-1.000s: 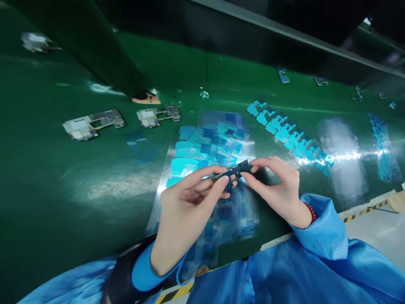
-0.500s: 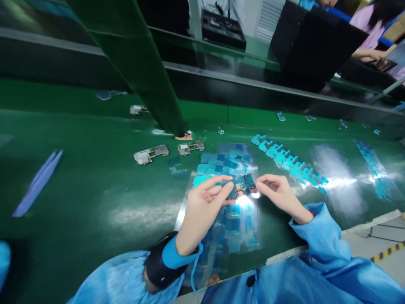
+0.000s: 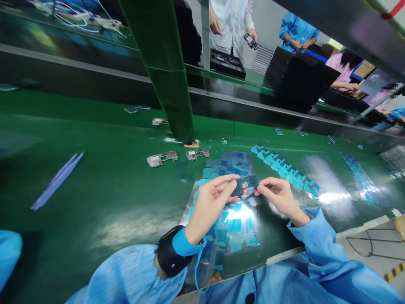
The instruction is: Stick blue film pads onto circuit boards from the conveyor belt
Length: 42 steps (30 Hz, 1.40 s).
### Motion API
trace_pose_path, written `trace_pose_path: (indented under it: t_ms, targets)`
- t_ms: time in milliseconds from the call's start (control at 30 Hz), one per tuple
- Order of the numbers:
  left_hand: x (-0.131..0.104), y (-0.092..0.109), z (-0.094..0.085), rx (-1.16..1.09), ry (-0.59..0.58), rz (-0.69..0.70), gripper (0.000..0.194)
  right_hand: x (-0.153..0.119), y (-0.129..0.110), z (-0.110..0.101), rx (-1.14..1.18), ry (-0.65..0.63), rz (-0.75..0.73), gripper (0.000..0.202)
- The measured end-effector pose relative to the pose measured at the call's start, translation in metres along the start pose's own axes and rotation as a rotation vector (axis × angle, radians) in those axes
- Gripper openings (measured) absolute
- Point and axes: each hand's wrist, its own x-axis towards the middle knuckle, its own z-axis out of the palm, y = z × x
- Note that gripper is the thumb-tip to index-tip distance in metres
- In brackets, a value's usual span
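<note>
My left hand [image 3: 210,202] pinches a dark circuit board [image 3: 246,184] at its left end, thumb on top. At the board's right end, my right hand [image 3: 280,195] has its thumb and index finger closed on the edge. Below the board, clear sheets with blue film pieces [image 3: 243,240] lie on the green table [image 3: 120,185]. Two metal-covered boards, one larger [image 3: 162,158] and one smaller [image 3: 198,154], rest left of the sheets.
Purple tweezers [image 3: 58,181] lie at the left. A green-wrapped post [image 3: 172,80] rises behind the boards. More blue film pieces [image 3: 286,169] stretch to the right. Beyond the ledge are a black box [image 3: 300,82] and several people, one holding a device [image 3: 251,41].
The view has shifted, so table items appear farther right on the left side and more people show at the top. Both hands still hold the board, which looks slightly less tilted.
</note>
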Motion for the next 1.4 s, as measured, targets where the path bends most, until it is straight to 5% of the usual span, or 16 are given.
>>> trace_pose_path:
  t_ms: [200,433,533,633,733,867,933,1000,1067,1267,1400]
  targets:
    - [0.008,-0.001,-0.004,0.000,0.061,-0.055,0.048,0.027,0.003,-0.017,-0.023,-0.038,0.104,0.037]
    - [0.016,-0.004,-0.009,-0.105,0.063,-0.038,0.042,0.146,0.000,-0.066,-0.179,0.036,0.067,0.031]
    - [0.020,-0.003,-0.010,-0.144,0.065,-0.056,0.032,0.190,-0.005,-0.068,-0.273,0.045,-0.020,0.024]
    - [0.025,0.001,-0.015,-0.197,0.087,-0.067,0.031,0.204,-0.007,-0.061,-0.370,0.025,-0.138,0.023]
    - [0.025,0.006,-0.020,-0.266,0.081,-0.083,0.035,0.177,-0.001,-0.049,-0.472,0.003,-0.243,0.026]
    - [0.024,0.010,-0.025,-0.319,0.053,-0.115,0.042,0.086,0.015,-0.018,-0.585,-0.111,-0.307,0.056]
    - [0.026,0.011,-0.027,-0.316,0.058,-0.120,0.043,0.040,0.020,0.000,-0.700,-0.321,-0.344,0.080]
    - [0.028,0.010,-0.028,-0.295,0.086,-0.107,0.041,0.010,0.024,0.011,-0.841,-0.475,-0.358,0.081]
    - [0.030,0.008,-0.029,-0.256,0.137,-0.071,0.038,-0.003,0.028,0.013,-0.910,-0.508,-0.390,0.065]
    - [0.036,-0.001,-0.028,-0.042,0.263,0.072,0.027,0.004,0.039,-0.001,-0.805,-0.331,-0.477,0.033]
    - [0.037,-0.006,-0.028,0.066,0.289,0.114,0.018,0.002,0.033,0.010,-0.763,-0.230,-0.388,0.050]
